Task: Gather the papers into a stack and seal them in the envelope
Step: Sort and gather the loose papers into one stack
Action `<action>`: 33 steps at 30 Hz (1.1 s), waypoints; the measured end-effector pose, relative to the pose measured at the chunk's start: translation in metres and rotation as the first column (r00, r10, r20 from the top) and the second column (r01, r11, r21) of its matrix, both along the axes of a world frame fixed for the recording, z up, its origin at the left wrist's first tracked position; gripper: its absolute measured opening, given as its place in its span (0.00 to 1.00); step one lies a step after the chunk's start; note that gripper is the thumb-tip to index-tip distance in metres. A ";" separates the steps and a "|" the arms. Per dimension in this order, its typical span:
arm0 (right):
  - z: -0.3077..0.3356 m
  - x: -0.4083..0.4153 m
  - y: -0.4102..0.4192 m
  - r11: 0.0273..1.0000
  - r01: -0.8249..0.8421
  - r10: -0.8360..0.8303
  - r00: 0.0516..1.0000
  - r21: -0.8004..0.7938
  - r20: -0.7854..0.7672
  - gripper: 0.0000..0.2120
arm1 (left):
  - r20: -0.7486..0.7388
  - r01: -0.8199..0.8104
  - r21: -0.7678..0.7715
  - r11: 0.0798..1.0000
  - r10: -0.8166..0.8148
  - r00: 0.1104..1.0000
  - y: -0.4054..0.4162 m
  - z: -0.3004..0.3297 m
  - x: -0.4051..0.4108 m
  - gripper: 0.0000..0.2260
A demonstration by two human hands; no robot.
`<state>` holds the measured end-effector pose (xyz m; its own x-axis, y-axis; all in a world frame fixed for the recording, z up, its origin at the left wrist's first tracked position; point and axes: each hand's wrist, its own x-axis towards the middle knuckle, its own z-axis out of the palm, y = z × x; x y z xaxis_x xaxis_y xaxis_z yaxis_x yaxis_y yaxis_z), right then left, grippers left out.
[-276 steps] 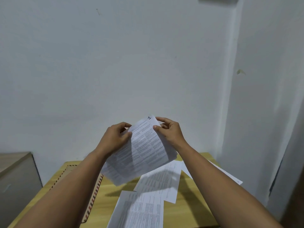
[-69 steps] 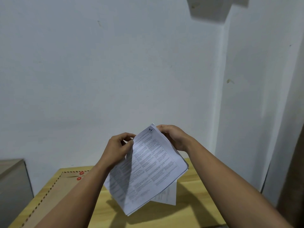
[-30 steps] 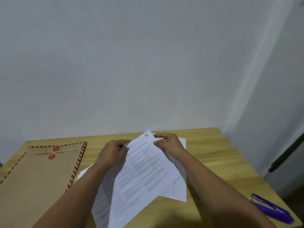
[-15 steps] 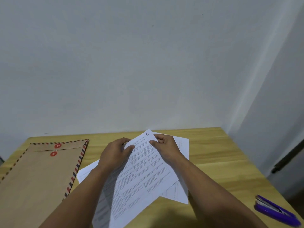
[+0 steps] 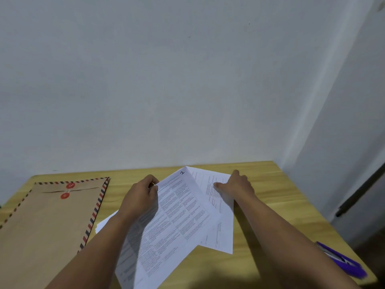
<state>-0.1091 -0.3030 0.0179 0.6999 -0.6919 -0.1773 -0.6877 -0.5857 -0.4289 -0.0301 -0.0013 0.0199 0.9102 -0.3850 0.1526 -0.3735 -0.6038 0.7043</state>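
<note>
A stack of printed white papers [image 5: 177, 217] lies tilted over the middle of the wooden table [image 5: 270, 184], its top corner marked with a number. My left hand [image 5: 141, 197] grips the stack's upper left edge. My right hand [image 5: 235, 184] rests on a separate printed sheet [image 5: 220, 226] that lies flat on the table, partly under the stack's right side; its thumb touches the sheet. A brown envelope [image 5: 48, 222] with a striped red and blue border and two red string buttons lies flat at the left, apart from both hands.
A purple stapler [image 5: 341, 261] lies near the table's right front corner. White walls meet in a corner behind the table. Another white sheet's corner [image 5: 106, 222] pokes out under my left forearm.
My right hand has let go of the stack's top corner and moved right onto the separate sheet. The stack was lowered toward the table, and the view tilted down.
</note>
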 end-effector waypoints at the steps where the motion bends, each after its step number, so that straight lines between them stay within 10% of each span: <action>1: -0.002 -0.001 -0.004 1.000 0.015 -0.016 0.997 -0.005 -0.070 0.46 | 0.002 0.004 -0.004 1.000 -0.004 1.000 0.001 0.001 0.000 0.07; 15: -0.003 0.001 -0.017 0.926 0.058 -0.150 0.963 0.374 0.223 0.40 | -0.104 0.031 -0.080 0.996 -0.039 0.994 0.008 0.007 0.000 0.11; 20: 0.011 -0.017 -0.012 0.834 -0.112 -0.232 0.818 0.541 0.526 0.10 | -0.170 0.036 -0.177 0.984 -0.066 0.983 0.009 0.027 -0.011 0.09; 33: 0.096 -0.075 0.036 0.065 -0.487 -0.413 0.782 0.871 0.468 0.19 | -0.110 -0.058 -0.356 0.933 0.020 0.994 0.034 0.133 -0.072 0.07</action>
